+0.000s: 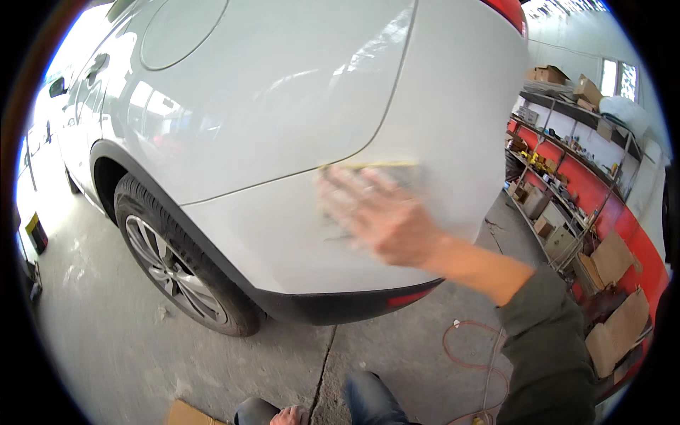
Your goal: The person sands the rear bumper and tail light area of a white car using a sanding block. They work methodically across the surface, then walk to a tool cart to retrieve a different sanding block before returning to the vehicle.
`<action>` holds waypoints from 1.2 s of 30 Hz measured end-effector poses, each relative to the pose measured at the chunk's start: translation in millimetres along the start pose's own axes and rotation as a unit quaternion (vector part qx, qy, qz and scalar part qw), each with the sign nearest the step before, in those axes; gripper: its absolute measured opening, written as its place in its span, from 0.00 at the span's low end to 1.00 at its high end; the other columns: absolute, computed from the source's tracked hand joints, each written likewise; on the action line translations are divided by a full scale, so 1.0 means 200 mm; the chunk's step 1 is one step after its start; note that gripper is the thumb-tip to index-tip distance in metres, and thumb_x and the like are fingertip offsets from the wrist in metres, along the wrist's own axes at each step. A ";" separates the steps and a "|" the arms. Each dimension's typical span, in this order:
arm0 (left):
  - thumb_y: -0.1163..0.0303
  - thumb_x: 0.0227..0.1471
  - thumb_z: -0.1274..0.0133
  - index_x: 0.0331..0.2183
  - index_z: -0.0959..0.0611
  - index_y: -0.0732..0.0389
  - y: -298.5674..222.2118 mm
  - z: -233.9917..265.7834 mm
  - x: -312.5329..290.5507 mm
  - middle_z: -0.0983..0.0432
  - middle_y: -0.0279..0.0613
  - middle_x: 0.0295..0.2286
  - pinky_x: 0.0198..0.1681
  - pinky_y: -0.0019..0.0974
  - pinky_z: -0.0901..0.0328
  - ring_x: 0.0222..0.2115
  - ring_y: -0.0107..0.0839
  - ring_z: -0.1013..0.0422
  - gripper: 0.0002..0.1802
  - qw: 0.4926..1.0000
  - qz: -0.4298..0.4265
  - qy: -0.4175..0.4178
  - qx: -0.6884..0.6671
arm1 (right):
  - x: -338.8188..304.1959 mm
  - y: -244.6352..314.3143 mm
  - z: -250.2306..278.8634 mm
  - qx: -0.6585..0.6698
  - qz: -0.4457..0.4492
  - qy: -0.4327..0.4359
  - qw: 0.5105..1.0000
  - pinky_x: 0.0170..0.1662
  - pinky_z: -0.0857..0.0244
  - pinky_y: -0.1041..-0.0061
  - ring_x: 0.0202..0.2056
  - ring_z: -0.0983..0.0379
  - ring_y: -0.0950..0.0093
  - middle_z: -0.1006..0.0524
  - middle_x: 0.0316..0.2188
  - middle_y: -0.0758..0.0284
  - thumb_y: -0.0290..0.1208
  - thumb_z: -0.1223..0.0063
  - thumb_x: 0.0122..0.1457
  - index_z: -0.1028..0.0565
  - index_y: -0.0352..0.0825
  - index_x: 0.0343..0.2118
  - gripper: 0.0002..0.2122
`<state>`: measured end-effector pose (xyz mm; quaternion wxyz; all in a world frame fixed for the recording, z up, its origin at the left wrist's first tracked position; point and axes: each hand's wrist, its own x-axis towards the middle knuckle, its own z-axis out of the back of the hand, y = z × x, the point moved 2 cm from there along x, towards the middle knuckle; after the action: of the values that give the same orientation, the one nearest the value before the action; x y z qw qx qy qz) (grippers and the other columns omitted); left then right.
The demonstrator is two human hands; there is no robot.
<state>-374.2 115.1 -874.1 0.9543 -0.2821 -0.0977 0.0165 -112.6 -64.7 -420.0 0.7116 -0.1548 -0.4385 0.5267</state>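
The right hand (389,223), blurred, is holding a flat, yellow-edged pad (406,174) against the car's white rear bumper (283,244) — fingers stretching across it. The left hand (287,416) is showing partly between jeans-clad knees (374,401) — whether it is gripping anything, I cannot tell.

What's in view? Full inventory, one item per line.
Car: 1, white, upper left to centre
Rear wheel: 1, black and silver, left
Fuel flap: 1, white, top left
Tail light: 1, red, top right
Reflector: 1, red, low on car
Flat pad: 1, greyish, yellowish edge, car's rear corner
Shelving rack: 1, dark, right; small contents uncountable
Cardboard: several, brown, right and bottom left
Hose: 1, reddish, floor
Wall: red and white, right
Floor: grey concrete
Sleeve: 1, dark green, lower right
Knees: 2, blue, bottom
Right hand: 1, bare, blurred, over pad
Left hand: 1, bare, bottom edge
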 end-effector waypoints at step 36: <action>0.56 0.56 0.43 0.41 0.15 0.49 0.24 -0.17 0.10 0.17 0.50 0.32 0.36 0.52 0.27 0.34 0.52 0.21 0.14 0.997 0.019 0.064 0.027 | -0.46 -0.36 0.06 -0.027 -0.034 -0.069 0.997 0.59 0.36 0.56 0.59 0.34 0.56 0.39 0.69 0.65 0.41 0.49 0.63 0.36 0.45 0.67 0.28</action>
<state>-346.9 138.9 -925.2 0.9653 -0.2587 -0.0303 0.0191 -83.3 -177.0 -405.9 0.6928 -0.1223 -0.5059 0.4992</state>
